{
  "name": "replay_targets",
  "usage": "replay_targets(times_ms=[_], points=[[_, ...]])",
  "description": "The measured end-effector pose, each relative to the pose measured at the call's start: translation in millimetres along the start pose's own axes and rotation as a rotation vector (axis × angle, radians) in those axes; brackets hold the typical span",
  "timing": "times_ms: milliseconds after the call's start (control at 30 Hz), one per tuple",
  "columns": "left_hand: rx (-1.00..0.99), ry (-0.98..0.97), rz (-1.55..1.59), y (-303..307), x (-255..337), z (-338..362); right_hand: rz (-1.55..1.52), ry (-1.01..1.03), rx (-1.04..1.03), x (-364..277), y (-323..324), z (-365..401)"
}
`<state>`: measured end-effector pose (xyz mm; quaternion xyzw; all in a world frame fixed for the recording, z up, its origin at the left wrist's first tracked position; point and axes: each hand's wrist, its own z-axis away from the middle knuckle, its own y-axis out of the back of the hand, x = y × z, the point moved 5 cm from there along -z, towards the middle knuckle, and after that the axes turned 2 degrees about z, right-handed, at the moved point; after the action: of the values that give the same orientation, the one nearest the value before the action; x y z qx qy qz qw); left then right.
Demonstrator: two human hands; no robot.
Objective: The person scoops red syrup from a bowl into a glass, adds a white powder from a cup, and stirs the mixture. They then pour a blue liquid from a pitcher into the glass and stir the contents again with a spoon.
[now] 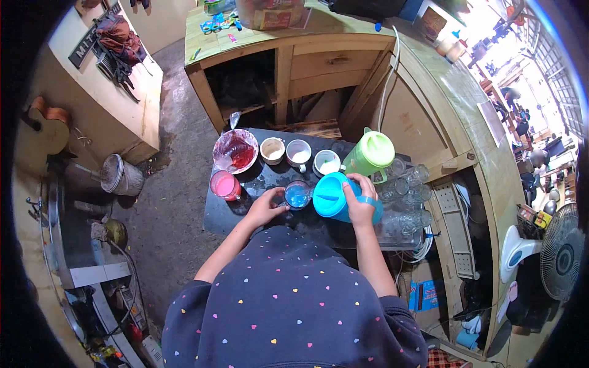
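Note:
My right hand (361, 204) grips a blue lidded pitcher (331, 195) by its handle side, and the pitcher leans left toward a clear glass (297, 195) with blue showing in it. My left hand (267, 207) is closed at the glass's left side, thumb and fingers against it. Left of that stands a glass of pink drink (225, 185). Behind are a bowl of red liquid (236, 151) with a spoon, and three white cups (272, 151), (299, 154), (327, 163). A green lidded pitcher (375, 150) stands behind the blue one.
Several clear glasses (407, 195) crowd the right end of the dark table (222, 214). Beyond it is a wooden counter (343, 40) with open shelves. A white bucket (121, 176) sits on the floor at left; a fan (559, 251) stands at right.

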<state>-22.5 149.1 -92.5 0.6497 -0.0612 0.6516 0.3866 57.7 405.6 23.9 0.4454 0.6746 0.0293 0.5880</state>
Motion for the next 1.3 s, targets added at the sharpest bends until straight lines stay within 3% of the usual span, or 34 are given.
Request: replay_targets(times_ms=[733,933,1133,1300], points=[[-0.025,0.048,0.035,0.4,4.7,1.0,-0.139,-0.007,-0.007,21.6,-12.9,2.2],[0.004,-0.006,0.011,-2.4,-1.5,-1.0,-0.580,-0.198,-0.106,53.9,-23.0,13.1],[0.021,0.024,-0.003,-5.1,2.5,2.8,-1.001,-0.353,0.131,97.5,-15.0,26.9],[0.093,-0.120,-0.075,-6.8,1.0,1.4,-1.218,-0.409,0.297,130.7,-0.7,30.8]])
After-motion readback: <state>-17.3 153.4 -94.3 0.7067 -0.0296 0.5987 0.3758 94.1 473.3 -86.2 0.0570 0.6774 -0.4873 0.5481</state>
